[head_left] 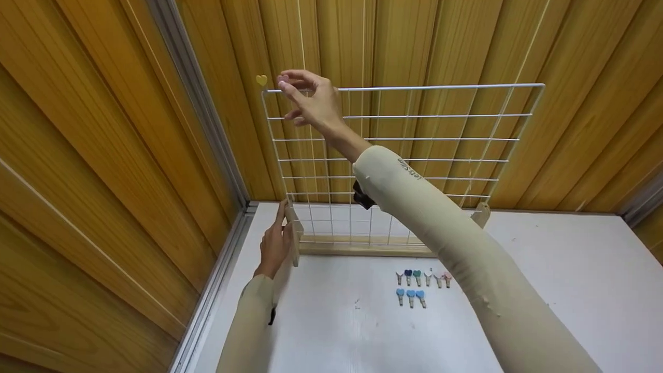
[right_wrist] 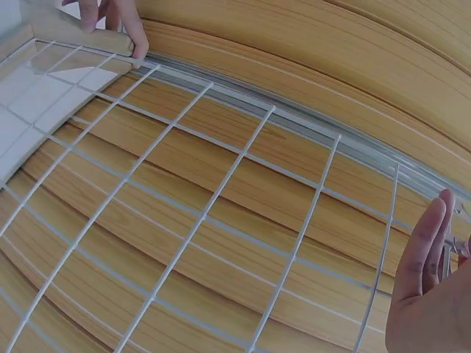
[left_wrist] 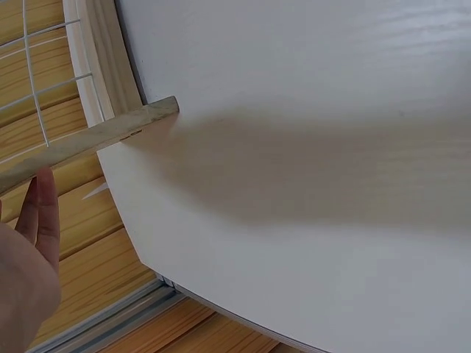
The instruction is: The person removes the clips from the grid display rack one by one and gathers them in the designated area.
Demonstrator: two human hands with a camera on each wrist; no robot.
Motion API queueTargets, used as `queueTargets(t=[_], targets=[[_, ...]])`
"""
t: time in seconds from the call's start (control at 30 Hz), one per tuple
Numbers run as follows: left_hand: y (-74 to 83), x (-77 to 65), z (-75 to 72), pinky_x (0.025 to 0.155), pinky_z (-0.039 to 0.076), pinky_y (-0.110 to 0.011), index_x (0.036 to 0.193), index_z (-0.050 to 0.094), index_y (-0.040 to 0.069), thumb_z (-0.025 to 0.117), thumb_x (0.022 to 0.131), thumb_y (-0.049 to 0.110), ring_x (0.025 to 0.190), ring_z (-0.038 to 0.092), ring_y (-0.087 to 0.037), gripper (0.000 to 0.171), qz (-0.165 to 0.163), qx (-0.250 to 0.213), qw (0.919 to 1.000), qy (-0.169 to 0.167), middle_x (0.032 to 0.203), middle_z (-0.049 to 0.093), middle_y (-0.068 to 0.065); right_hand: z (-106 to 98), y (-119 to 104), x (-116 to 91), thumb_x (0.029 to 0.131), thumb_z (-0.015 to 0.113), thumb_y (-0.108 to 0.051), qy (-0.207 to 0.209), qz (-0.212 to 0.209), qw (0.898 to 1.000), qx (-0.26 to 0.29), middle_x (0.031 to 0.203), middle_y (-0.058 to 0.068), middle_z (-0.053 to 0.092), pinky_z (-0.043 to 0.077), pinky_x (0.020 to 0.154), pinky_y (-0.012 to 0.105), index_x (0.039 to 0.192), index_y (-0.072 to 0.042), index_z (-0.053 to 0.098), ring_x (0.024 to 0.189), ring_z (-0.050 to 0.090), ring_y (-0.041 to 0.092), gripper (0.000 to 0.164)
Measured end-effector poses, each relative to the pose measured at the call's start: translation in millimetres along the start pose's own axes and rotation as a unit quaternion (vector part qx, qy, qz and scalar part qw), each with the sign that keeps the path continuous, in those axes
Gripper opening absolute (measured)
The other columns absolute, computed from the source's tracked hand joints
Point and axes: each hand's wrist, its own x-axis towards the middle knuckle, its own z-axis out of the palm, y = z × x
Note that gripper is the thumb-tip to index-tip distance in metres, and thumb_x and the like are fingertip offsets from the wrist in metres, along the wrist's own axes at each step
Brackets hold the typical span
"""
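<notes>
High at the top left corner of a white wire grid point(head_left: 435, 88), my right hand point(head_left: 316, 101) pinches a pink heart clip point(head_left: 283, 79) between thumb and finger, right at the top bar. Its other fingers are spread in front of the wires. Just left of it, a yellow heart clip point(head_left: 261, 80) sits on the grid's corner. My left hand point(head_left: 274, 243) touches the wooden foot point(left_wrist: 88, 140) at the grid's left side, fingers fairly straight against the wood in the left wrist view. From the right wrist, the pink clip is mostly hidden by the hand.
On the white table point(head_left: 342, 331) lie several heart clips in two rows, among them a green heart clip point(head_left: 417, 274) and a blue heart clip point(head_left: 411, 294). A wooden bar point(head_left: 362, 249) runs along the grid's base. Wood-grain panels rise behind and at the left.
</notes>
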Motion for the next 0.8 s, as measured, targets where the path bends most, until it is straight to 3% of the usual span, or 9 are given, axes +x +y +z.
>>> queueTargets(t=[0.17, 0.27, 0.6, 0.8], targets=[[-4.7, -2.3, -0.2, 0.08, 0.058, -0.06, 0.162, 0.027, 0.02, 0.052, 0.108, 0.017, 0.106, 0.071, -0.041, 0.059, 0.01, 0.008, 0.9999, 0.009, 0.14, 0.062, -0.025, -5, 4, 3, 0.102, 0.064, -0.02, -0.027, -0.007, 1.0, -0.001, 0.124, 0.007, 0.072, 0.057, 0.053, 0.023, 0.129, -0.01, 0.069, 0.06, 0.071, 0.013, 0.03], [-5.1, -3.3, -0.1, 0.081, 0.058, -0.06, 0.162, 0.026, 0.021, 0.052, 0.108, 0.015, 0.107, 0.071, -0.041, 0.06, 0.013, 0.004, 0.9999, 0.01, 0.145, 0.058, -0.023, -5, 3, 2, 0.1, 0.066, -0.017, -0.034, -0.002, 0.999, 0.016, 0.121, 0.007, 0.073, 0.056, 0.054, 0.022, 0.124, -0.007, 0.071, 0.062, 0.071, 0.013, 0.026], [-5.4, 4.6, -16.2, 0.09, 0.056, -0.063, 0.164, 0.021, 0.029, 0.049, 0.109, 0.018, 0.118, 0.068, -0.042, 0.062, -0.026, 0.005, 0.9996, -0.013, 0.157, 0.049, -0.016, 6, -9, 1, 0.102, 0.062, -0.021, 0.015, -0.002, 1.0, -0.015, 0.12, 0.009, 0.075, 0.049, 0.049, 0.018, 0.13, -0.011, 0.072, 0.049, 0.063, 0.007, 0.031], [-11.4, 4.4, -21.6, 0.092, 0.054, -0.063, 0.164, 0.019, 0.029, 0.048, 0.11, 0.021, 0.119, 0.067, -0.041, 0.062, -0.034, 0.004, 0.9993, -0.016, 0.16, 0.044, -0.013, 16, -8, 4, 0.1, 0.068, -0.026, 0.0, -0.031, 0.998, -0.052, 0.124, 0.007, 0.074, 0.049, 0.051, 0.018, 0.137, -0.011, 0.066, 0.053, 0.059, 0.007, 0.04]])
